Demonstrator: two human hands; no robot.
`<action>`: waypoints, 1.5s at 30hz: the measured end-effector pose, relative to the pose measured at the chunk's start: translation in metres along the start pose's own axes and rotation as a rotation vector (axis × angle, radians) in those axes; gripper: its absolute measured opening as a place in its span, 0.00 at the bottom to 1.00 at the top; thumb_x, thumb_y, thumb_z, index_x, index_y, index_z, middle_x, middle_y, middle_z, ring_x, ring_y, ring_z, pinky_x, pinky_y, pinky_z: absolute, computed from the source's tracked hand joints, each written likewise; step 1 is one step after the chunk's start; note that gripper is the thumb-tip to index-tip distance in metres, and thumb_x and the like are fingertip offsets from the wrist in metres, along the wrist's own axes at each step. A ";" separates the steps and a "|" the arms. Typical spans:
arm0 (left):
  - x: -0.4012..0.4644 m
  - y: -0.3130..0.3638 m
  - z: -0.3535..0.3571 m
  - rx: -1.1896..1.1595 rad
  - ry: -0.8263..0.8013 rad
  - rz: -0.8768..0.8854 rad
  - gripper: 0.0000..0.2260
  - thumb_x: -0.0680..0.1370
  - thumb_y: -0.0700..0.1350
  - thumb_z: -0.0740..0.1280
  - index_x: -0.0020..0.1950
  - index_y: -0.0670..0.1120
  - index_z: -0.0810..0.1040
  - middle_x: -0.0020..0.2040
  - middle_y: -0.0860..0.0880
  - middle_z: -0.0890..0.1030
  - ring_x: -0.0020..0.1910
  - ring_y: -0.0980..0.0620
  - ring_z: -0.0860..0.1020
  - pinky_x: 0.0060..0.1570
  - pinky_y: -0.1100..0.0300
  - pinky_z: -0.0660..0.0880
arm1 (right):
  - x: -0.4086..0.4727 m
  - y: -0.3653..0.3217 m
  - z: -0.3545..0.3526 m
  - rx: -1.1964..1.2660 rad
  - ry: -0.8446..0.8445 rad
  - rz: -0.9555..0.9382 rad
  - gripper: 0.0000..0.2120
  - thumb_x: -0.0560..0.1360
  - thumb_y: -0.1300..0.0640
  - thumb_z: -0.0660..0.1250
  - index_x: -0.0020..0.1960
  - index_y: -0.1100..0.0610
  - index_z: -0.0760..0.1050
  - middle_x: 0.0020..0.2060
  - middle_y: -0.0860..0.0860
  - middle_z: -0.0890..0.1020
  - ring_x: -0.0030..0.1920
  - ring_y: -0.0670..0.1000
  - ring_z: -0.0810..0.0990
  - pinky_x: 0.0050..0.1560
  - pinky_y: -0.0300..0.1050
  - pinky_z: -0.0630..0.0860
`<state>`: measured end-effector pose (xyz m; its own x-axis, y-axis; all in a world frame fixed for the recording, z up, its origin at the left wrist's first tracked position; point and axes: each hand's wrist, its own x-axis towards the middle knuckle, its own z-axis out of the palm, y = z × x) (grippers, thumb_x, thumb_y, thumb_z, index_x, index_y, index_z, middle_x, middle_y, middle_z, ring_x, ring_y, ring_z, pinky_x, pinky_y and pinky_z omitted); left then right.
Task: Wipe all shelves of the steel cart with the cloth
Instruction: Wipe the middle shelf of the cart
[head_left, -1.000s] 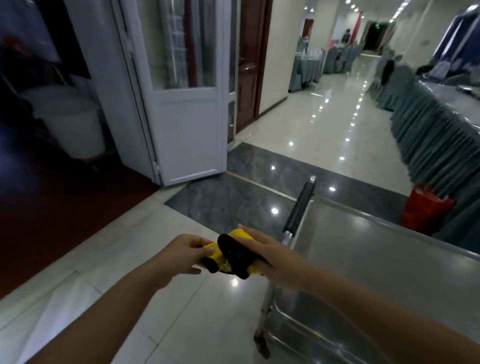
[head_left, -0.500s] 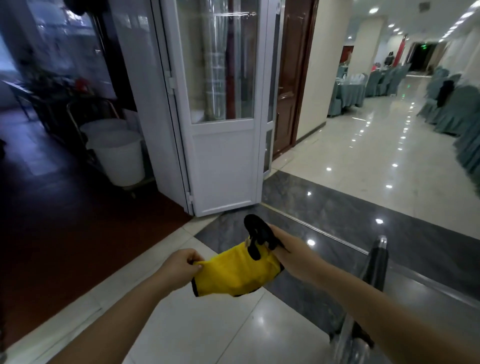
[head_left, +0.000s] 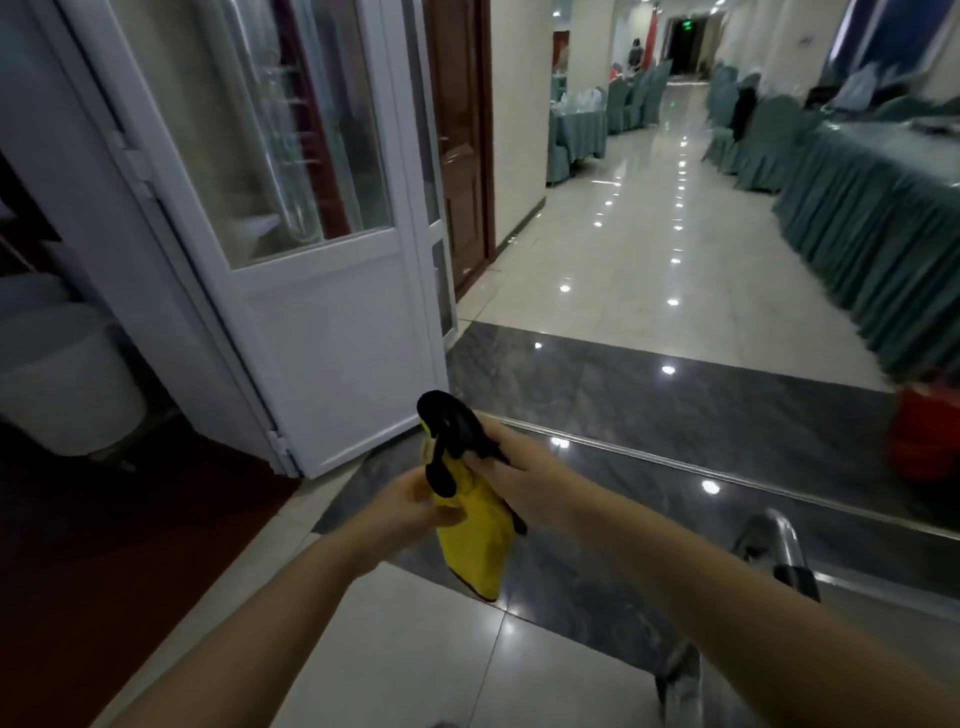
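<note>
Above glossy floor tiles (head_left: 426, 649), both hands (head_left: 410, 506) (head_left: 524, 480) grip the yellow cloth (head_left: 475, 540).

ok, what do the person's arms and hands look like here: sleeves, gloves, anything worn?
Both forearms are bare as far as the frame shows; no sleeve edge is in view. The left hand and right hand wear no gloves. No watch, band or ring shows on either wrist or on the visible fingers, though motion blur could hide small items.

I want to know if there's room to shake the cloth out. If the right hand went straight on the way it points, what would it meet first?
Probably the left hand, just across the yellow cloth both hold; depth is unclear.
</note>
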<state>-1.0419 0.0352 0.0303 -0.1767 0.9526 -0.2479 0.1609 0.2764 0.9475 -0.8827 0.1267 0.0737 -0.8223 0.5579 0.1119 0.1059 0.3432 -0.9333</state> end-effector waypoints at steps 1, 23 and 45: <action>0.023 0.002 -0.006 -0.008 -0.036 0.006 0.16 0.74 0.36 0.71 0.60 0.47 0.78 0.55 0.50 0.83 0.56 0.52 0.80 0.59 0.52 0.76 | 0.013 0.004 -0.008 -0.026 0.032 0.018 0.17 0.76 0.51 0.59 0.57 0.28 0.70 0.53 0.38 0.80 0.58 0.42 0.77 0.61 0.43 0.74; 0.409 0.065 0.008 0.174 -0.534 0.021 0.07 0.70 0.46 0.75 0.44 0.44 0.84 0.42 0.46 0.86 0.41 0.52 0.83 0.43 0.58 0.79 | 0.142 0.209 -0.191 -0.184 0.479 0.611 0.40 0.69 0.46 0.75 0.75 0.48 0.60 0.71 0.46 0.67 0.68 0.45 0.68 0.67 0.42 0.68; 0.747 0.192 0.265 0.993 -0.867 1.070 0.23 0.66 0.59 0.74 0.59 0.58 0.77 0.53 0.57 0.82 0.50 0.54 0.79 0.43 0.66 0.68 | 0.155 0.306 -0.498 -0.221 0.943 0.707 0.09 0.67 0.52 0.69 0.47 0.43 0.78 0.43 0.45 0.82 0.45 0.43 0.80 0.44 0.46 0.79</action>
<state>-0.8853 0.8339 -0.0264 0.8960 0.4434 0.0228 0.4078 -0.8422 0.3527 -0.6997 0.6947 -0.0242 0.1800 0.9775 -0.1096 0.5388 -0.1912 -0.8204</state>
